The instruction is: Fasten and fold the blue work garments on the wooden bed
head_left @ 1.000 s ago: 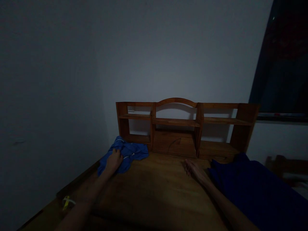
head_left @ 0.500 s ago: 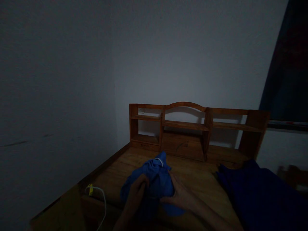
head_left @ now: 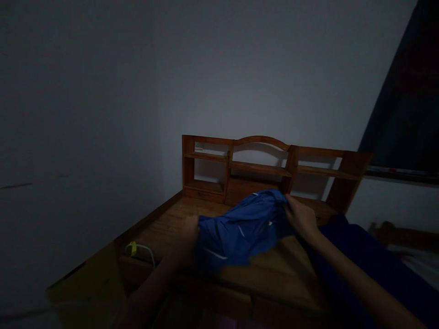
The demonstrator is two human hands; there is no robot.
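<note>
A blue piece of clothing [head_left: 243, 230] with thin white stripes hangs stretched between my two hands above the wooden bed board [head_left: 274, 274]. At its left end, my left hand [head_left: 189, 233] is closed on the cloth, though motion blurs the fingers. My right hand [head_left: 302, 214] grips the upper right edge, fingers wrapped round it. The dim light and the folds hide what kind of garment it is.
Behind the board stands a wooden headboard with shelves [head_left: 236, 167] against the wall. A dark blue cloth [head_left: 363, 265] lies on the right. A white cable with a yellow tag [head_left: 133, 249] rests at the left edge.
The blue clothing was bunched up between my hands; now it is spread out and lifted. My right hand has moved up and right, my left hand slightly up and left.
</note>
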